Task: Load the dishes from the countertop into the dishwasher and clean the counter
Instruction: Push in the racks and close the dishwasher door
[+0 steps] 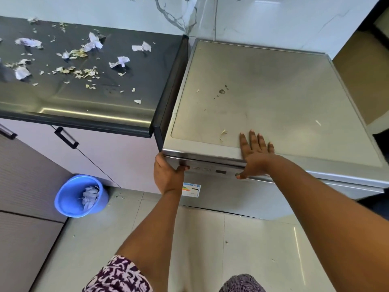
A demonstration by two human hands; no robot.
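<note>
A silver dishwasher (273, 98) stands to the right of the dark countertop (134, 66), its door closed. My left hand (167, 175) is at the top left corner of its front, thumb on a button of the control strip (210, 170). My right hand (255, 157) lies flat on the front edge of the dishwasher's top, fingers straight and spread, its thumb down on the control strip. The countertop is strewn with crumpled paper scraps (94, 43) and small vegetable peelings (84, 72). No dishes are in view.
A blue bin (81, 196) with crumpled paper in it sits on the tiled floor below the counter. Cabinet doors with black handles (66, 138) run under the countertop. A few crumbs and a dark stain (222, 91) mark the dishwasher's top.
</note>
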